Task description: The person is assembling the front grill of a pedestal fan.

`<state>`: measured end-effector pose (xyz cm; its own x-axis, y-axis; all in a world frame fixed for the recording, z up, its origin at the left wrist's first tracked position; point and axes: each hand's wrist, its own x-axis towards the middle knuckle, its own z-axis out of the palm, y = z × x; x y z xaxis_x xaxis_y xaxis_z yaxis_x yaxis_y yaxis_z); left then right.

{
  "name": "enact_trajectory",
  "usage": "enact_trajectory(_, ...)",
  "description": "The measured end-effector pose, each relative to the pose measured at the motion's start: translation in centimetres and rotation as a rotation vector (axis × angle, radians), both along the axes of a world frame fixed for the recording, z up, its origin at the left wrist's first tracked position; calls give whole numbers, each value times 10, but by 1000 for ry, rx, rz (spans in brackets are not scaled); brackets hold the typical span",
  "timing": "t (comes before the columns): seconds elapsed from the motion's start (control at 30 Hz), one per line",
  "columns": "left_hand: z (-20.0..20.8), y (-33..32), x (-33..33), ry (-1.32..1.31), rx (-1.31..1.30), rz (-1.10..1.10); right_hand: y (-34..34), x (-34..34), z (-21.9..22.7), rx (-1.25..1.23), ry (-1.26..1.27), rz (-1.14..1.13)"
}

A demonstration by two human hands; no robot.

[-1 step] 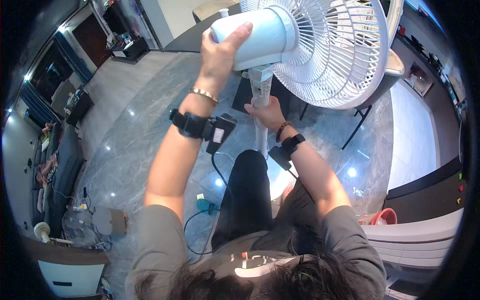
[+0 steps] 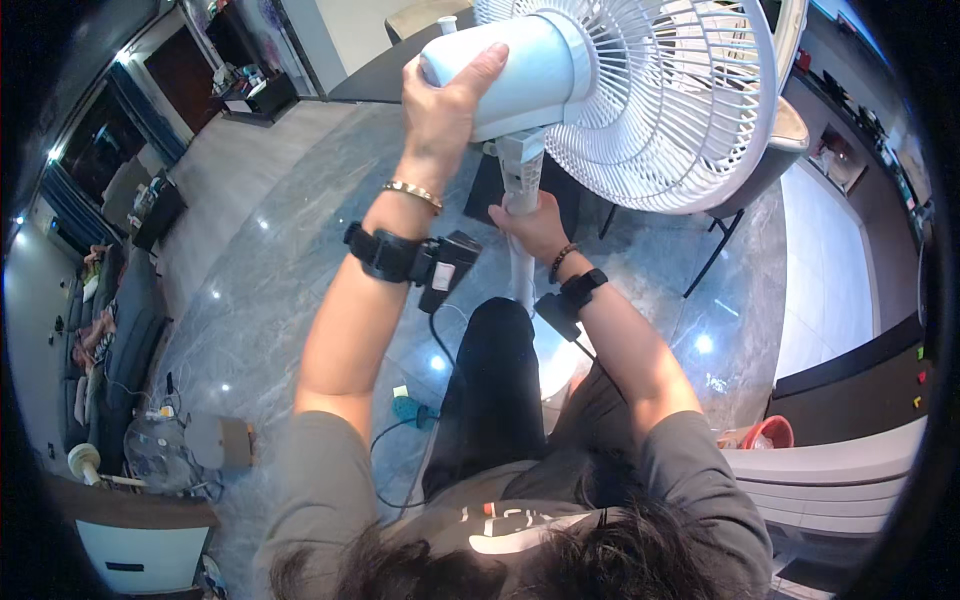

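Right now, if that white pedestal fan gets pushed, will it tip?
Probably top-heavy: the fan has a wide grille on a thin pole. The left hand on the motor housing and the right hand on the pole likely steady it.

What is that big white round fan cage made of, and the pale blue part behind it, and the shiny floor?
The white round fan cage looks like thin moulded plastic or painted wire; its ribs are fine and even. The pale blue motor housing, gripped by the left hand, seems smooth matte plastic. The right hand holds the white pole. The grey floor looks like polished stone or tile, mirroring lights.
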<state>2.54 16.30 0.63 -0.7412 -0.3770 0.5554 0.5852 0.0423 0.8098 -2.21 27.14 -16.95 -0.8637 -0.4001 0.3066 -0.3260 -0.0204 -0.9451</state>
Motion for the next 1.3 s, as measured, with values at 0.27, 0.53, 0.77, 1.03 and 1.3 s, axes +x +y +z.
enact_trajectory(0.27, 4, 24, 9, 113, -5, 151, -5, 23, 9, -50, 90, -210)
enact_trajectory(0.53, 28, 22, -10, 37, -127, -440, -6, 42, 31, -279, 217, -513)
enact_trajectory(0.77, 22, 53, -61, -68, -36, -845, 13, 26, 13, 49, 425, -910)
enact_trajectory(1.03, 16, 39, -61, -80, -23, -841, 53, 5, 24, -36, 94, -21)
enact_trajectory(1.3, -21, 14, 2, 93, -422, -23, 8, 37, 33, -223, 284, -324)
